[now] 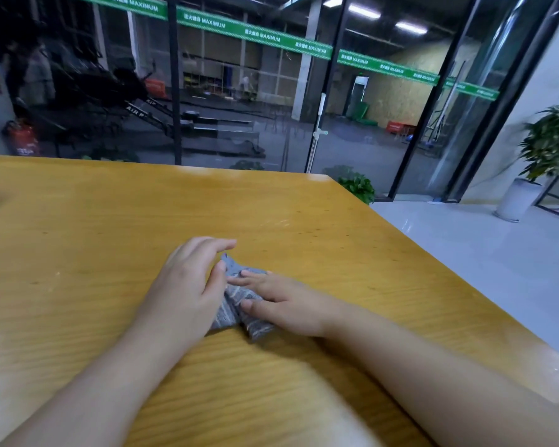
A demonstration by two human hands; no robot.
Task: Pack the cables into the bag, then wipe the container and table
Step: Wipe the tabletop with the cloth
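While both bare forearms reach in from the near edge, a small grey cloth with pale woven stripes [239, 301] lies crumpled on the yellow-orange wooden table [110, 221], just below the middle of the view. The left hand [188, 282] rests on the cloth's edge at about nine o'clock, its fingers nearly straight and pointing toward two o'clock, with the thumb pressed against the fabric. The right hand [284, 301] lies flat on the cloth from the three o'clock side, fingers stretched toward nine o'clock and its thumb lying on a fold lower down. Neither hand is curled round the cloth; both press it down with loose, extended fingers. A corner of the fabric sticks up at twelve o'clock between the two sets of fingertips, and a rolled end pokes out at six o'clock beneath the wrists.

Beyond the table's far edge stands a glass wall with black frames [175, 91] crossed by a green banner strip with white lettering [255, 33]. At two o'clock, a leafy potted plant in a white cylindrical pot [536, 162] stands on the pale floor.
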